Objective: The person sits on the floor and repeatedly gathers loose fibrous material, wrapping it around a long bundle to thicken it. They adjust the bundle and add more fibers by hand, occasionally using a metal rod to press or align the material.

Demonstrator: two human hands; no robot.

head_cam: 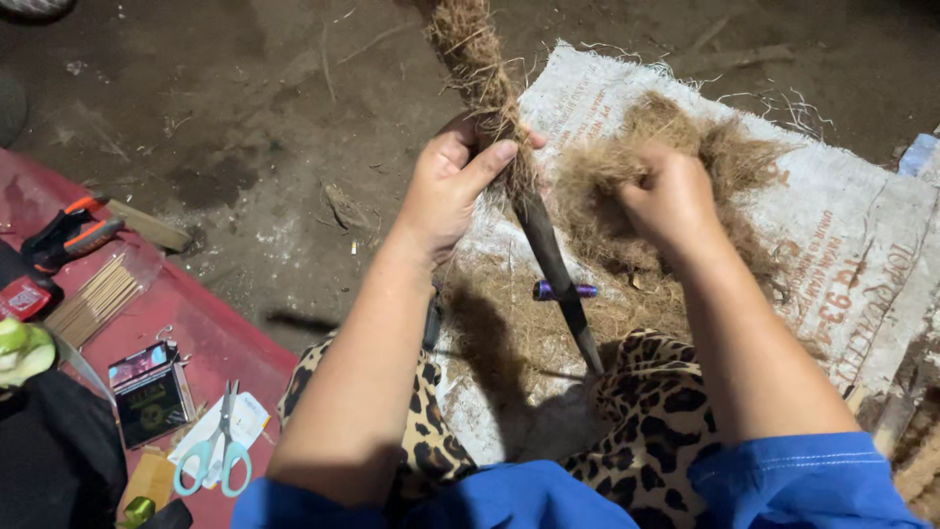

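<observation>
1. Okay, left hand (452, 186) is gripping a dark stick (553, 269), fingers wrapped round it, thumb pressing brown coir fibre (480, 73) onto the upper part.
2. Stick is slanting from top centre down toward the lap, its bare pointed end showing above the leopard-print cloth (656, 411); the upper length is sitting covered in fibre wrap.
3. Right hand (671, 201) is closing into a fist on a clump from the loose fibre pile (627, 186), just right of the stick.
4. Fibre pile is lying on a white woven sack (862, 235) spread on the dirt floor (245, 118); more thin strands are scattering across the sack near the knees.
5. Small purple cylinder (565, 290) is lying on the sack, just behind the stick; cannot tell what it is.
6. Blue sleeves are showing at the bottom edge on both arms.
7. Red surface (211, 328) is sitting at the left, well apart from the hands, carrying scissors with light green handles (217, 446), a small dark box (149, 392), a bundle of thin bamboo sticks (93, 302) and an orange-and-black tool (73, 230).
8. Scissors are resting on a white paper (250, 416), next to the dark box.
</observation>
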